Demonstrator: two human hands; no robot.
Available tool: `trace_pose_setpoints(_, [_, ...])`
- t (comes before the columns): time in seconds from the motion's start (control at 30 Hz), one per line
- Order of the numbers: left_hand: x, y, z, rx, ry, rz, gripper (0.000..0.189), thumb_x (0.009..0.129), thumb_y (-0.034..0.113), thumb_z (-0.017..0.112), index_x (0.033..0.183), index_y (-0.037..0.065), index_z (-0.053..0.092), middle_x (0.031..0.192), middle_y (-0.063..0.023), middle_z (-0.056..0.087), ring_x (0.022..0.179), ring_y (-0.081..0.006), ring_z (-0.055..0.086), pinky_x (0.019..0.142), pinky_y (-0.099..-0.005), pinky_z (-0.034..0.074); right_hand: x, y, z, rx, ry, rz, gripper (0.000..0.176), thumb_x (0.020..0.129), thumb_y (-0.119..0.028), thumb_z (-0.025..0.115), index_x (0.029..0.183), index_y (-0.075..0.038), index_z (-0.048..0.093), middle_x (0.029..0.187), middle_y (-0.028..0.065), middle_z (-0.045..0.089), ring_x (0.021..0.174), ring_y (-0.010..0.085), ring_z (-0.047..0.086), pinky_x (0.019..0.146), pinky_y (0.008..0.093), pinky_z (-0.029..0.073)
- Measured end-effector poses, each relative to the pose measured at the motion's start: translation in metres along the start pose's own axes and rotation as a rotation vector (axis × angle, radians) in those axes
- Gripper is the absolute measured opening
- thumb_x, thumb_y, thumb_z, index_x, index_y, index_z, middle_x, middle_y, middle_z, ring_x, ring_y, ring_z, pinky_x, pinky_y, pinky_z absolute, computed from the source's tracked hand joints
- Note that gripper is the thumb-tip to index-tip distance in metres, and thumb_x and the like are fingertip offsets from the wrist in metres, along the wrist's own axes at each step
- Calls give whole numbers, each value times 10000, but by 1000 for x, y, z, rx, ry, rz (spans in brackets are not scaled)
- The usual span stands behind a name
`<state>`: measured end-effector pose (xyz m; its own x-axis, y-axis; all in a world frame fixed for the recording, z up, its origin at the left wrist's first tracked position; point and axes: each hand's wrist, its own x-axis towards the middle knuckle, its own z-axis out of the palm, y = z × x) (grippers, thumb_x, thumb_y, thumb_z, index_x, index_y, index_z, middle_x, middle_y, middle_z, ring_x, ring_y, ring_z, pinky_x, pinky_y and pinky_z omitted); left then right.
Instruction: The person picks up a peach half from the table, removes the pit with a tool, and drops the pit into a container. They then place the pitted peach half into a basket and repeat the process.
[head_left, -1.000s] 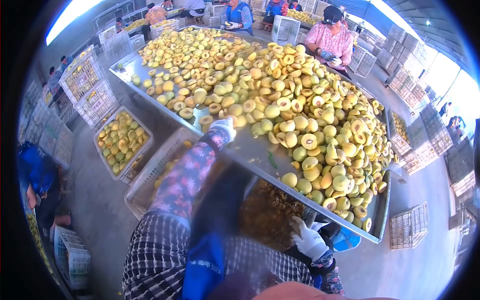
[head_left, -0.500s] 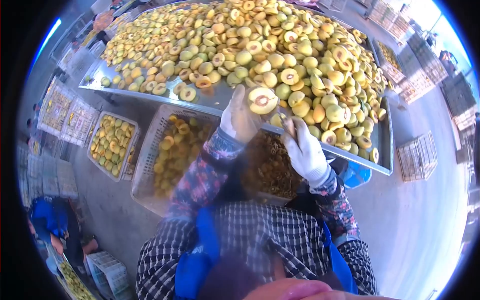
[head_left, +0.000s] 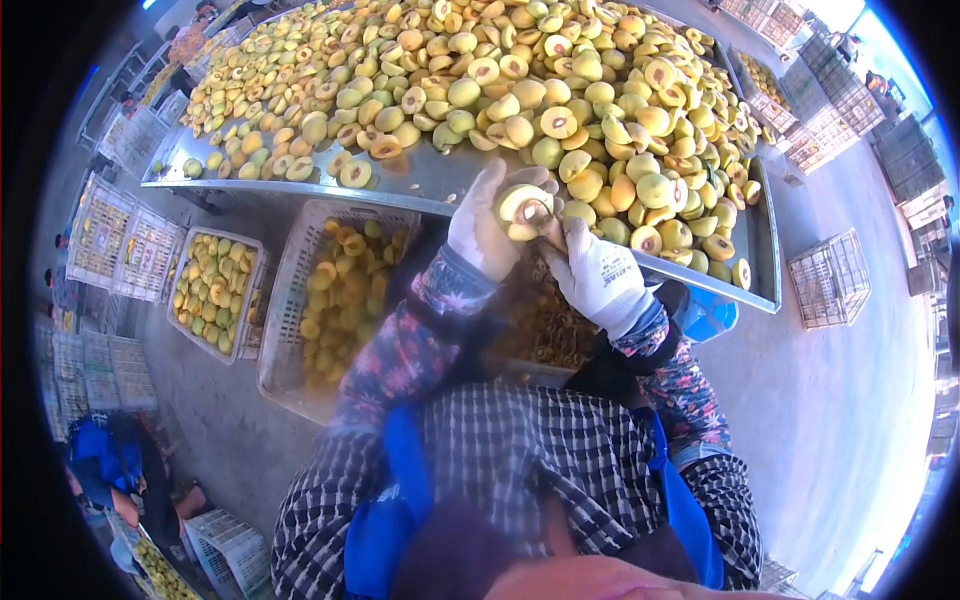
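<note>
In my gloved left hand (head_left: 478, 228) lies a halved peach (head_left: 520, 208), cut face up, fingers wrapped round it. My gloved right hand (head_left: 603, 278) grips a small pitting tool (head_left: 549, 228), its curved metal end against the cut face. Most of its handle is hidden in my fist. Both hands are in front of the metal table's near edge. Beneath them is a bin of brown pits and scraps (head_left: 545, 325), partly covered by my arms.
Halved peaches (head_left: 600, 130) are heaped on the metal table (head_left: 410, 180). A plastic crate (head_left: 285, 310) with peach halves stands left of my arms, another full crate (head_left: 213, 290) beyond it. A blue container (head_left: 708, 312) sits under the table's right end. A person (head_left: 110, 455) works at lower left.
My right hand has moved left and up, bringing the pitting tool onto the peach half. The peach half has tilted in my left hand. The whole view has shifted slightly.
</note>
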<state>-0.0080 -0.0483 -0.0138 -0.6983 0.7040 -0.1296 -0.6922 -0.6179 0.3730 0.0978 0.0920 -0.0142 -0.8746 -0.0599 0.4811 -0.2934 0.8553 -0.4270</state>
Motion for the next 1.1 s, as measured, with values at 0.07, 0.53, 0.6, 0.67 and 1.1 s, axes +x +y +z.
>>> trace_pose_setpoints(0.07, [-5, -4, 6, 209, 98, 68, 464, 980, 369, 509, 1146, -64, 534, 1116, -203, 602, 1044, -294, 609, 900, -372, 517, -3, -1, 0, -8, -56, 17, 296, 895, -201, 625, 1046, -5, 462, 723, 205, 612, 650, 391, 624, 548, 449, 483])
trace_pose_setpoints(0.53, [-8, -22, 13, 83, 154, 219, 355, 943, 350, 591, 1041, 17, 512, 1019, -165, 583, 897, -315, 603, 805, -436, 520, -12, -5, 9, 185, 53, 44, 300, 884, -132, 638, 1089, 14, 475, 812, 219, 620, 699, 385, 641, 570, 406, 503])
trace_pose_setpoints(0.6, [-8, -23, 16, 12, 172, 199, 365, 930, 352, 609, 1056, 26, 504, 1020, -163, 580, 896, -320, 599, 807, -451, 517, -13, -11, 14, 135, 89, 90, 295, 887, -134, 636, 1090, 8, 476, 798, 213, 619, 696, 384, 641, 570, 406, 503])
trace_pose_setpoints(0.67, [-9, -25, 14, 28, 153, 215, 363, 927, 349, 615, 1050, 25, 507, 1015, -160, 582, 905, -320, 598, 814, -449, 518, -14, -15, 15, 134, 90, 113, 294, 893, -137, 628, 1091, 15, 472, 767, 205, 618, 683, 383, 639, 567, 410, 504])
trace_pose_setpoints(1.1, [-6, -30, -6, 555, 44, 373, 395, 969, 339, 546, 1096, -35, 525, 1037, -165, 613, 931, -289, 627, 850, -422, 540, -24, -12, 11, 233, -63, 110, 284, 933, -170, 564, 1115, 17, 450, 740, 213, 597, 649, 371, 623, 561, 414, 482])
